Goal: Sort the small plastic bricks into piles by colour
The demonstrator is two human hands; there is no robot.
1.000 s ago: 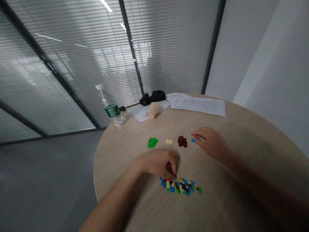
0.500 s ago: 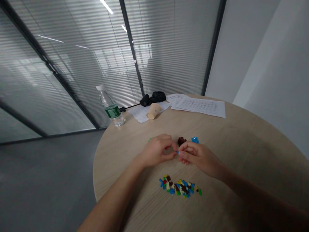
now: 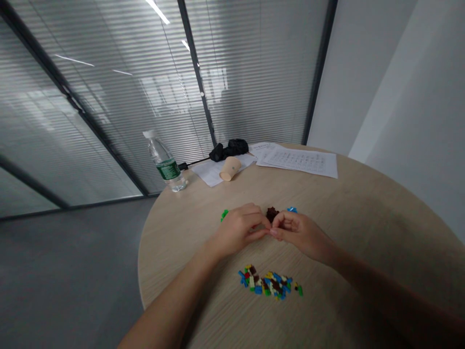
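Observation:
Over the middle of the table, my left hand [image 3: 241, 224] and my right hand [image 3: 303, 237] meet fingertip to fingertip, both pinched closed. Between them is a small blue building brick, seen a moment earlier and now covered by the fingers. Just behind the fingertips sits a dark brown clump of bricks [image 3: 271, 214]. A blue brick piece [image 3: 292, 210] lies behind my right hand, partly covered. To the far side of my left hand a green brick piece [image 3: 224, 214] shows. Nearer to me is a loose pile of small multicoloured bricks [image 3: 271, 282].
The round wooden table [image 3: 174, 242] carries a water bottle [image 3: 167, 165] at its far left edge. A paper cup [image 3: 230, 168] lies on its side on white paper, beside a black bundle [image 3: 236, 146]. Printed sheets [image 3: 298, 161] lie at the back.
My fingertips have closed together, hiding the small blue brick that showed between them. My left hand has shifted slightly right, and more of the green piece shows behind it.

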